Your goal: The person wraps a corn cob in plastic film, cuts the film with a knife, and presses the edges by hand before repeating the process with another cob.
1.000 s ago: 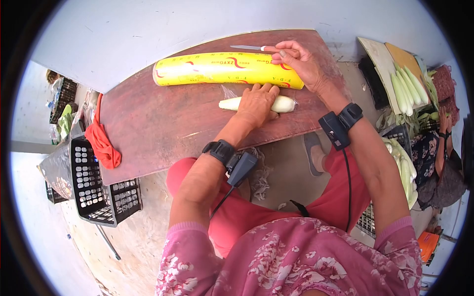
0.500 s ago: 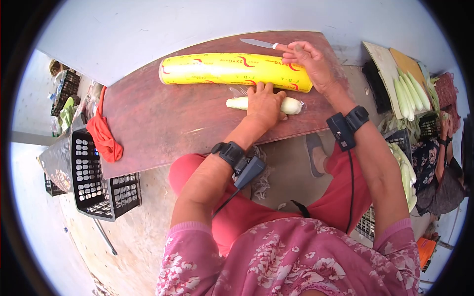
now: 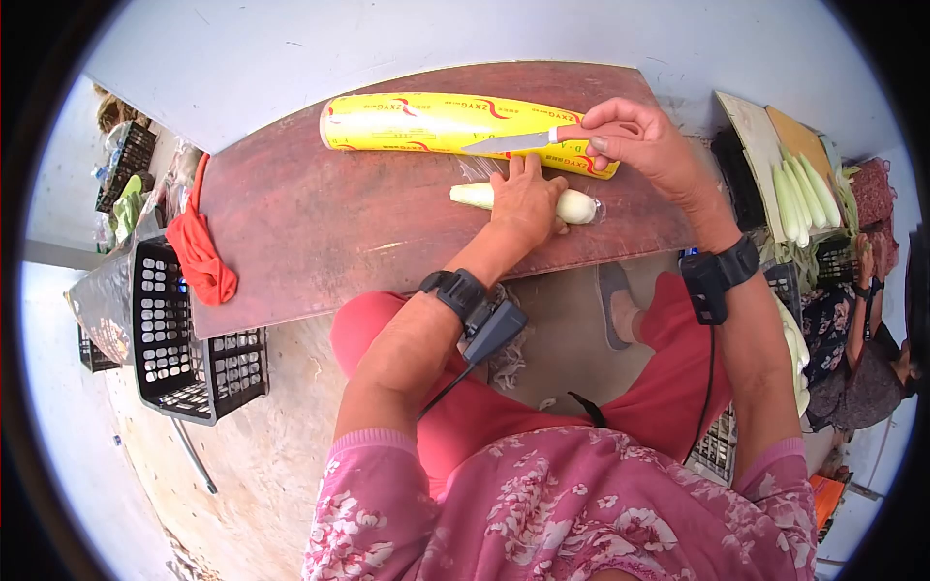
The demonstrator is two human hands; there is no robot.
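Observation:
My left hand point(image 3: 526, 200) lies over a long pale green-white vegetable point(image 3: 578, 207), its fingers and thumb about the middle and holding it down on the table. Clear film shows at the vegetable's right end and runs toward the yellow roll of cling film point(image 3: 417, 124). Closed around the brown handle of a knife point(image 3: 509, 142) is my right hand point(image 3: 644, 145). The knife's blade points left, across the lower edge of the roll. Part of the vegetable is hidden under my left hand.
The dark red table point(image 3: 320, 232) has an orange-red cloth point(image 3: 201, 257) over its left edge, beside a black plastic crate point(image 3: 179, 339). Several pale vegetables point(image 3: 806, 198) lie on boards at the right. Another person point(image 3: 852, 358) sits at far right.
My right hand has taken up the knife from the table and brought it down and right, over the roll. My left hand stays on the vegetable.

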